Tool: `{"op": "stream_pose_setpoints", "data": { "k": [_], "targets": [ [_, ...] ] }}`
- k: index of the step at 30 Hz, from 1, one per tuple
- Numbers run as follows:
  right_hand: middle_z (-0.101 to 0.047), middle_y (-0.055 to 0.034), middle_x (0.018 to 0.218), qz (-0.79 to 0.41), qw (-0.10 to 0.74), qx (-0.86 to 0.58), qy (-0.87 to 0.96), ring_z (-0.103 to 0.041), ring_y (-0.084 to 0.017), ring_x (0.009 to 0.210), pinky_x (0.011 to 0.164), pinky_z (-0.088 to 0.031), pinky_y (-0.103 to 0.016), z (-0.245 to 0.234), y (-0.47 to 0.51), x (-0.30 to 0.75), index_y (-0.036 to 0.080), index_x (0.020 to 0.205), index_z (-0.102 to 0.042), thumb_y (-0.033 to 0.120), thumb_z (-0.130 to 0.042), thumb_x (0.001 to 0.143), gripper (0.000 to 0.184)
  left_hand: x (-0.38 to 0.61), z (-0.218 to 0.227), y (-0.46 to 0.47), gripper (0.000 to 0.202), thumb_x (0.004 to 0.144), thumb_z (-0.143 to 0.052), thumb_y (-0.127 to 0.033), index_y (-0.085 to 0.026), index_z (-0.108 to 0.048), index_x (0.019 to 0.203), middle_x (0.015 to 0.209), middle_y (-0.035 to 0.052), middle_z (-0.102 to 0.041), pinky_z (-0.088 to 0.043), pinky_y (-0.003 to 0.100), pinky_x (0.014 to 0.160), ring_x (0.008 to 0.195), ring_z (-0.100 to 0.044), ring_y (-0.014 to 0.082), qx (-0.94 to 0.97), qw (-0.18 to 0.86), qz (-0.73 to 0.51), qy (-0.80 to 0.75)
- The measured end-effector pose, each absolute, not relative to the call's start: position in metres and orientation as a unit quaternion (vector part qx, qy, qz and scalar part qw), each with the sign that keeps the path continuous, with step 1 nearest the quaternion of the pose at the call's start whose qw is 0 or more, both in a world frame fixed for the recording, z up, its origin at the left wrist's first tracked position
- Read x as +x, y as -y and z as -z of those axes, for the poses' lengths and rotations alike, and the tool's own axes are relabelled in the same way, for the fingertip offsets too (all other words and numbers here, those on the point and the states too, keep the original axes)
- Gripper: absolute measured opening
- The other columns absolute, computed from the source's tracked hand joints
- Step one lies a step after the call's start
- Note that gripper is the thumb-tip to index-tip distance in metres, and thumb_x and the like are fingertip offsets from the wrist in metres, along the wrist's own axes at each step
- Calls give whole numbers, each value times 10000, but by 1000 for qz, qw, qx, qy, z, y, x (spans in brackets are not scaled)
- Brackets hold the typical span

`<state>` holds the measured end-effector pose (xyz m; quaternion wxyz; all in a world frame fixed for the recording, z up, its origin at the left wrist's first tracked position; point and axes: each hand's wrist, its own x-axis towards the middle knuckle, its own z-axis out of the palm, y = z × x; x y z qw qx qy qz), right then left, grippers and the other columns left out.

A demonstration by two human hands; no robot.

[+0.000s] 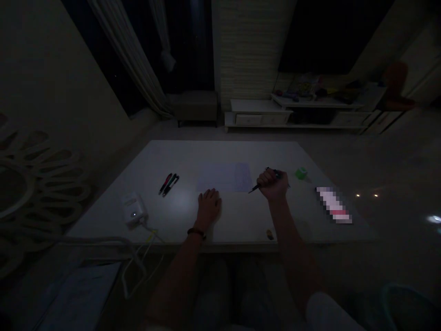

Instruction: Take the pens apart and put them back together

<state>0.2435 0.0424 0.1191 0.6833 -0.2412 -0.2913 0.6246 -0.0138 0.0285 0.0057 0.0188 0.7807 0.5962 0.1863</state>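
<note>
Right hand [272, 185] clenched in a fist around a dark pen [255, 188], whose tip points toward 9 o'clock and ends just beside the lower right corner of a sheet of paper [223, 177]. The sheet lies flat at 12 o'clock on a white table [241, 218]. Left hand [209, 207] open and palm down, fingers resting on the tabletop just below the sheet, with a dark bracelet [196, 233] at the wrist. Faint marks show on the sheet's right part, too dim to read, so how much is done and what is left cannot be told; the pen tip is not on the paper. At 11 o'clock from the left hand, a group of pens [168, 184] lies untouched; at 9 o'clock, a white box [132, 209]. At 2 o'clock from the right fist sits a small green object [301, 173].
</note>
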Motion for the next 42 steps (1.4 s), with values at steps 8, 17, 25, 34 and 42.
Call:
{"op": "stream_pose_setpoints", "data": {
  "k": [8, 17, 25, 34, 42],
  "targets": [
    [-176, 62, 469, -657, 678, -193, 269, -159, -97, 419, 420, -245, -246, -121, -48, 236, 218, 521, -252, 401, -365, 820, 369, -13, -6, -28, 378, 881, -400, -329, -214, -508, 1225, 1338, 93, -487, -226, 511, 1064, 1258, -384, 264, 778, 20, -199, -595],
    [-313, 75, 433, -643, 652, -284, 282, -235, -65, 338, 371, -266, -213, -91, -95, 237, 200, 634, -516, 423, -444, 805, 290, -13, -4, -27, 381, 877, -404, -318, -213, -502, 1230, 1331, 94, -491, -214, 519, 1071, 1252, -385, 270, 775, 24, -209, -596],
    [-544, -9, 464, -541, 480, -516, 459, -511, -128, 415, 415, -378, -227, -57, -142, 219, 159, 731, -597, 584, -491, 754, 439, -12, -3, -29, 401, 871, -404, -318, -217, -493, 1249, 1353, 88, -471, -186, 521, 1083, 1269, -370, 273, 769, 44, -215, -600],
    [-506, 44, 529, -485, 480, -527, 506, -440, -78, 424, 383, -323, -173, -7, -154, 186, 196, 719, -529, 466, -517, 725, 271, -12, 0, -32, 414, 877, -393, -336, -213, -489, 1260, 1372, 86, -454, -169, 505, 1094, 1287, -351, 266, 767, 43, -210, -605],
    [-440, 56, 469, -376, 490, -603, 505, -430, -98, 424, 392, -307, -184, 16, -160, 185, 193, 709, -540, 318, -428, 688, 169, -11, -3, -31, 422, 876, -389, -329, -219, -487, 1272, 1366, 78, -465, -196, 496, 1092, 1277, -374, 257, 770, 30, -196, -607]
  ]
}}
